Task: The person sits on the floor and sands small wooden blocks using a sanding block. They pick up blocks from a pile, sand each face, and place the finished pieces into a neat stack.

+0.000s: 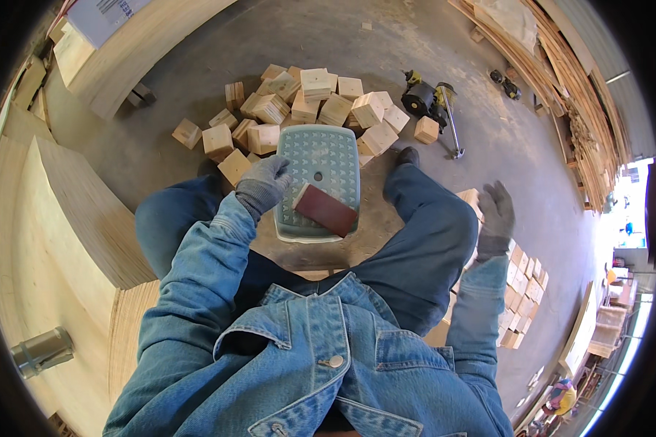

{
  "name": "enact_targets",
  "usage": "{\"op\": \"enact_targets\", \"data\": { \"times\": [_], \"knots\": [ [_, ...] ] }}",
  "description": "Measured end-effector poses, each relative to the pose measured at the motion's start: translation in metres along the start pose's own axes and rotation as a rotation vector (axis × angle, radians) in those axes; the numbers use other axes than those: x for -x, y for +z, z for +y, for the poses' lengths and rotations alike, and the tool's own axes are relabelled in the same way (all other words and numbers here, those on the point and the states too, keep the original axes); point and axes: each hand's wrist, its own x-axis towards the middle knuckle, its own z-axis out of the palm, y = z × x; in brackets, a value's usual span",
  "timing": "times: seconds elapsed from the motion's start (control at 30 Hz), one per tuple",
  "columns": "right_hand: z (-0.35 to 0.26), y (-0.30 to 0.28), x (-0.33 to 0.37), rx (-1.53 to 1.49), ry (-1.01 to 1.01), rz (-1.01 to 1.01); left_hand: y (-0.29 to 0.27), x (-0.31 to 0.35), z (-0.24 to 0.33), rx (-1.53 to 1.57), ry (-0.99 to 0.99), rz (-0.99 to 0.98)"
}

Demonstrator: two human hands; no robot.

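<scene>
My left hand (267, 177), in a grey glove, is at the left edge of an upturned-looking blue-green plastic stool (319, 149) between my knees. Its fingers are curled in, and the palm side is hidden. On the stool's dotted top a reddish-brown sanding block (325, 210) lies at a slant, apart from the hand. My right hand (497, 207), gloved too, is raised beyond my right knee with its fingers apart and nothing in them. Below and beside it, light wooden blocks (521, 295) stand in neat rows on the floor.
Beyond the stool lies a loose heap of wooden blocks (335, 109). Yellow-and-black power tools (426, 98) are on the floor to its right. Plywood panels (87, 211) stand close on my left. Long timber strips (568, 109) are piled at the far right.
</scene>
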Motion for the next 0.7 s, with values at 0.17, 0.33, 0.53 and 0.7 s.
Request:
{"op": "enact_targets", "data": {
  "times": [0.17, 0.33, 0.53, 0.7],
  "knots": [
    [-0.045, 0.129, 0.038, 0.470, -0.150, -0.448, -0.024, 0.015, 0.011, 0.046, -0.063, 0.058],
    [-0.030, 0.211, 0.108, 0.845, -0.322, -0.765, -0.032, 0.025, 0.006, 0.043, -0.041, 0.132],
    [-0.010, 0.232, 0.116, 0.965, -0.420, -0.874, -0.028, 0.026, -0.005, 0.052, -0.068, 0.097],
    [-0.010, 0.250, 0.122, 1.034, -0.391, -1.009, -0.032, 0.023, 0.006, 0.013, -0.083, 0.058]
  ]
}}
